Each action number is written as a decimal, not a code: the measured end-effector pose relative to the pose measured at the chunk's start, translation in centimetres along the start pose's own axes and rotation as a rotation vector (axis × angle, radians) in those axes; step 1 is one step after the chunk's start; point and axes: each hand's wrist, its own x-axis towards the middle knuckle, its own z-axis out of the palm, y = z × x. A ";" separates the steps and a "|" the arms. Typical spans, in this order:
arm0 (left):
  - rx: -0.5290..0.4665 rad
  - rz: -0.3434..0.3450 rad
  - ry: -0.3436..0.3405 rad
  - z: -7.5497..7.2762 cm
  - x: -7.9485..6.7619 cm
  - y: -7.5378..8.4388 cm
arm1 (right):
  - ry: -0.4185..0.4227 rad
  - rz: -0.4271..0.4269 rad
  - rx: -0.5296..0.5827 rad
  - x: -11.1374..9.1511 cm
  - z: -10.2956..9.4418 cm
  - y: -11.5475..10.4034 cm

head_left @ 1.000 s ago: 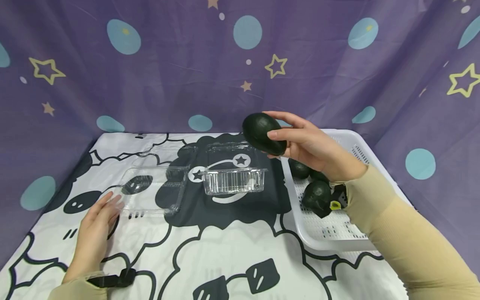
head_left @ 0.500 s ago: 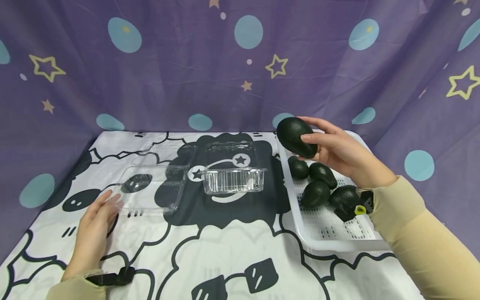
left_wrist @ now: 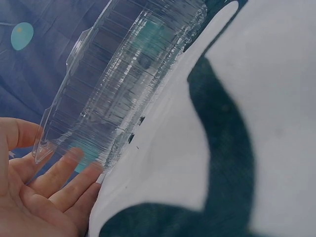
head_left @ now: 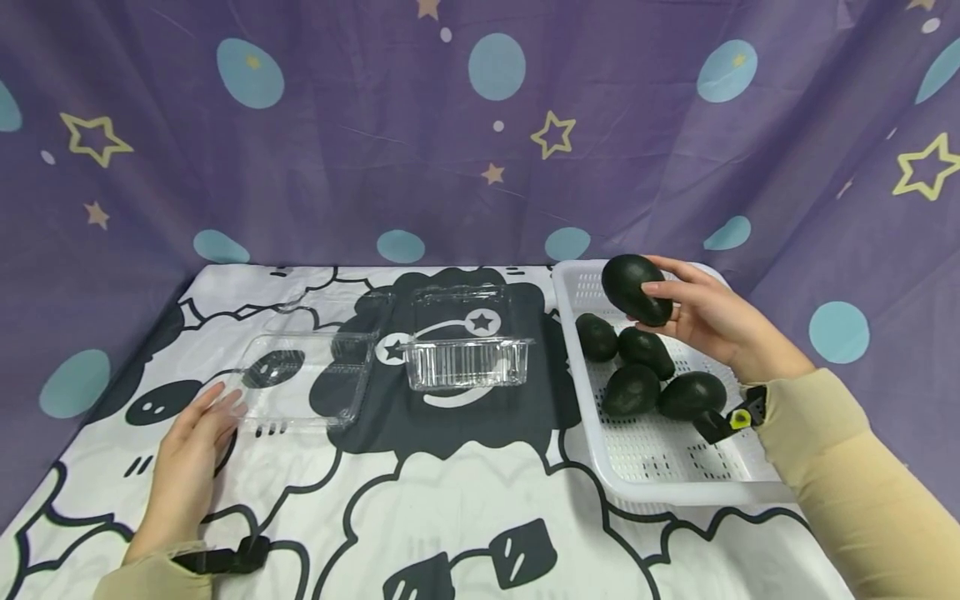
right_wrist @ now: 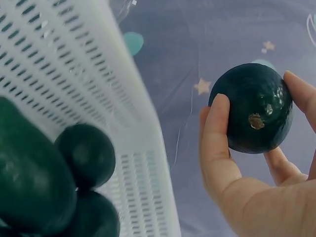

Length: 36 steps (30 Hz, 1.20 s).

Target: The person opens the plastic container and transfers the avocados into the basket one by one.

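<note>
Dark green and smooth, an avocado [head_left: 632, 287] is held above the white basket by my right hand [head_left: 716, 321]. In the right wrist view its stem scar faces the camera, with thumb and fingers around the avocado [right_wrist: 256, 103]. At the left, my left hand [head_left: 195, 450] touches the near left corner of a clear plastic clamshell box [head_left: 300, 383], which stands with its lid raised. The left wrist view has the thumb at the rim and fairly straight fingers [left_wrist: 74, 190] along the outer wall of the clamshell [left_wrist: 123, 79].
A second clear clamshell box [head_left: 467, 364] stands mid-table, lid raised. The white perforated basket [head_left: 596, 437] at the right holds several avocados [head_left: 632, 389]. A patterned cloth [head_left: 450, 492] covers the table. Behind it hangs a purple curtain [head_left: 360, 150].
My right hand has moved right and slightly down with the avocado, from near the middle box to above the basket. The left hand has kept its place at the left box.
</note>
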 end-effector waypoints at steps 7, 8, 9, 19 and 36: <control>-0.020 0.001 -0.006 -0.1 0.0 0.0 | 0.030 0.035 0.013 -0.2 -1.3 0.5; -0.024 0.003 -0.009 -0.1 0.0 0.0 | 0.034 0.041 0.016 -0.2 -1.5 0.6; -0.024 0.005 -0.008 -0.1 0.0 -0.1 | 0.040 0.046 0.022 -0.2 -1.6 0.7; -0.037 0.009 -0.010 -0.1 0.0 -0.1 | 0.054 0.064 0.060 -0.5 -3.1 1.9; -0.002 0.013 -0.006 -0.1 0.0 -0.1 | 0.122 0.079 0.099 -0.3 -4.4 2.6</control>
